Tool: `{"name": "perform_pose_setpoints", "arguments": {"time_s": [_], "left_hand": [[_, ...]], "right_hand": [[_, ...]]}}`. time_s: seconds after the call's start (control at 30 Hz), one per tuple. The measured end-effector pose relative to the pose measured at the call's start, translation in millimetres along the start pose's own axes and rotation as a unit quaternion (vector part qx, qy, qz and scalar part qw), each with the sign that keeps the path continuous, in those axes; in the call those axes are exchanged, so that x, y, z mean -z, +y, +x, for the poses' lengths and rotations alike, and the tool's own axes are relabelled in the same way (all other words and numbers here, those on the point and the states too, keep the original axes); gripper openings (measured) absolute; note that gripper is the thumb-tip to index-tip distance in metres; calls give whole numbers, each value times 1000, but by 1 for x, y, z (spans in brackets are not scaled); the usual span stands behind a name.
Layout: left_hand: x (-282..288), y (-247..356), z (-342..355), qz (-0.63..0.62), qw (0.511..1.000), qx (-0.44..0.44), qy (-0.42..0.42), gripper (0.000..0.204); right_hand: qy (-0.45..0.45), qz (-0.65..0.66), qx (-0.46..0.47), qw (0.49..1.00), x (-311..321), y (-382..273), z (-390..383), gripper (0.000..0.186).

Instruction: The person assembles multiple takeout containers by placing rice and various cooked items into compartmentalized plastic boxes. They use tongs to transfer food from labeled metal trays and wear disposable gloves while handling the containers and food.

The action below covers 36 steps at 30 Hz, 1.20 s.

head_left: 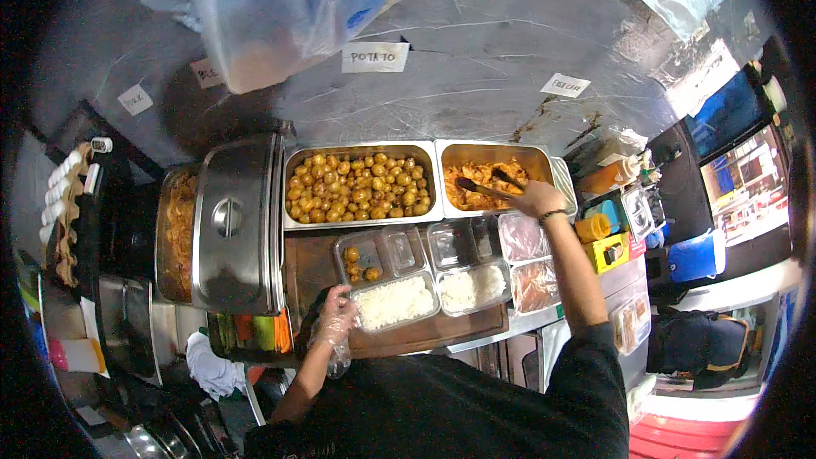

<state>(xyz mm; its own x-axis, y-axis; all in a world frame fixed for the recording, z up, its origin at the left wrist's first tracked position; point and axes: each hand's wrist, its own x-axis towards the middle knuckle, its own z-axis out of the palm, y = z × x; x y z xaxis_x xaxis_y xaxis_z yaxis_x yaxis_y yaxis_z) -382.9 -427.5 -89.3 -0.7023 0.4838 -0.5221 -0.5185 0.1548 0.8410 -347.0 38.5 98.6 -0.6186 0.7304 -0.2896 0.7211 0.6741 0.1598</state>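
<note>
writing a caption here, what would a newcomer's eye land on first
Probably the small potatoes heaped in a steel tray, upper centre. Just right of it, the right hand holds dark tongs at orange-coloured food. Below the tray, the gloved left hand is beside boxed white rice.

Head fisheye looks down; left hand (337, 316), right hand (540, 199) near.

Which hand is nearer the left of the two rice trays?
Left: the left hand is at the left edge of that rice tray. The right hand is farther off, holding dark tongs over the pan of orange food.
</note>
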Motion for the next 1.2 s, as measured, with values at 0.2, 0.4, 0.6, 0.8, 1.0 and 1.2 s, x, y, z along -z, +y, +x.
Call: {"name": "perform_pose_setpoints", "arguments": {"time_s": [0.2,0.4,0.6,0.8,1.0,1.2], "left_hand": [[3,1,-9,3,999,15,33,46],[7,-2,-1,1,1000,1,9,47],[10,-1,-3,28,999,18,-18,45],[16,-3,4,27,997,9,-66,45],[13,7,4,33,997,12,-71,44],[15,0,6,80,994,8,-78,38]], "right_hand": [[88,24,41,995,-14,-37,-6,36],[127,29,47,990,-18,-30,-23,28],[116,35,27,992,-10,-10,-54,34],[144,82,4,986,14,5,-92,35],[143,128,-16,981,14,2,-122,38],[167,225,29,960,14,-18,-198,47]]}}
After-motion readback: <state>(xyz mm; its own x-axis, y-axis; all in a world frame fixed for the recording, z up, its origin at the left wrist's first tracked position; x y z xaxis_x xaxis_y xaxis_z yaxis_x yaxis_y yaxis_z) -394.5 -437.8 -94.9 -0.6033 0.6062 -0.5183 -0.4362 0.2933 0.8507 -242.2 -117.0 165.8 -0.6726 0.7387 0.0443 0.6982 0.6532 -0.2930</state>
